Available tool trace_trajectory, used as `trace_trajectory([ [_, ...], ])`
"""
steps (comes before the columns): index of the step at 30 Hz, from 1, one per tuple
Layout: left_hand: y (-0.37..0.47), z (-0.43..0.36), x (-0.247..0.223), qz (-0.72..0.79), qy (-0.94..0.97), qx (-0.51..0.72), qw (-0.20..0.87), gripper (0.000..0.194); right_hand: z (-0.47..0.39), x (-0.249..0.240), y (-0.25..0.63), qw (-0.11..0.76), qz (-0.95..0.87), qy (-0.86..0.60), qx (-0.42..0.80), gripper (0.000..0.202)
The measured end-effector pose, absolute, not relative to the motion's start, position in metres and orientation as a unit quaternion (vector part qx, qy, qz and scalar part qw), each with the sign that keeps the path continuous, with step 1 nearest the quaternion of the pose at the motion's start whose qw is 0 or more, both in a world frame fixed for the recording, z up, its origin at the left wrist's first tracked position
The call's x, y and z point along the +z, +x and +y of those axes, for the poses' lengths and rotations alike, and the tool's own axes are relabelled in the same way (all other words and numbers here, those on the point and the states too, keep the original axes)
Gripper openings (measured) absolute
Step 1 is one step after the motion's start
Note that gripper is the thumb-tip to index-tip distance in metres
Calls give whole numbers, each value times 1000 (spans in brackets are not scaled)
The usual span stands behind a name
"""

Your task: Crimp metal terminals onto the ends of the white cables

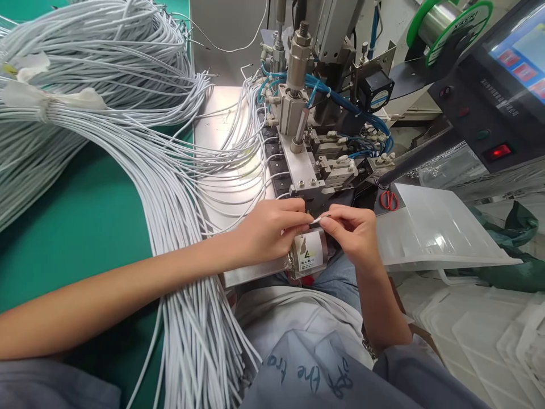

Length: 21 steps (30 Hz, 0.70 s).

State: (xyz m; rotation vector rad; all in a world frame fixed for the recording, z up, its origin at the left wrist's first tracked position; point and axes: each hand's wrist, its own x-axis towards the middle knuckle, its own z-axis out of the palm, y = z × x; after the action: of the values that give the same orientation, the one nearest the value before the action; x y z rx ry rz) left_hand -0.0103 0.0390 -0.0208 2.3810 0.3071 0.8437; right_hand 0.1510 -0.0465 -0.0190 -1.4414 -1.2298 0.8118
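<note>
My left hand (pixel 275 227) pinches a thin white cable (pixel 316 220) between thumb and forefinger, in front of the machine's metal head. Close on its right, my right hand (pixel 354 232) grips the end of the same cable with its fingertips. The very tip is too small to make out. Just below the hands is a clear-wrapped packet with a white label (pixel 310 253). Under my left forearm runs a thick bundle of white cables (pixel 170 216). Several single cables curve from it into a row of dark slots (pixel 276 166) on the machine.
A pneumatic press (pixel 292 111) with blue hoses (pixel 340 102) stands behind the hands. To the right are a white plastic tray (pixel 443 227), red-handled scissors (pixel 389 200), a solder wire spool (pixel 447 28) and a control panel (pixel 498 108). More cables (pixel 106 51) lie on the green mat (pixel 97 210).
</note>
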Motion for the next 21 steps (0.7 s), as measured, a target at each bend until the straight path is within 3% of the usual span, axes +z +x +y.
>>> trace_trajectory([
  [3, -9, 38, -23, 118, 886, 337, 294, 20, -46, -26, 143, 559, -478, -596, 323, 17],
  [6, -9, 36, -26, 120, 896, 341, 256, 18, -48, -35, 126, 579, -464, -629, 232, 20],
  [10, -12, 36, -24, 103, 946, 308, 18, 23, -52, -36, 117, 507, -526, -680, 62, 24],
  [14, -15, 39, -13, 44, 946, 271, -171, 25, -49, -27, 128, 463, -560, -678, 112, 25],
  [18, -15, 42, -13, 37, 943, 284, -171, 25, -42, -24, 142, 462, -555, -648, 241, 27],
  [21, -12, 42, -21, 104, 947, 300, -42, 23, -40, -27, 143, 491, -556, -625, 241, 27],
])
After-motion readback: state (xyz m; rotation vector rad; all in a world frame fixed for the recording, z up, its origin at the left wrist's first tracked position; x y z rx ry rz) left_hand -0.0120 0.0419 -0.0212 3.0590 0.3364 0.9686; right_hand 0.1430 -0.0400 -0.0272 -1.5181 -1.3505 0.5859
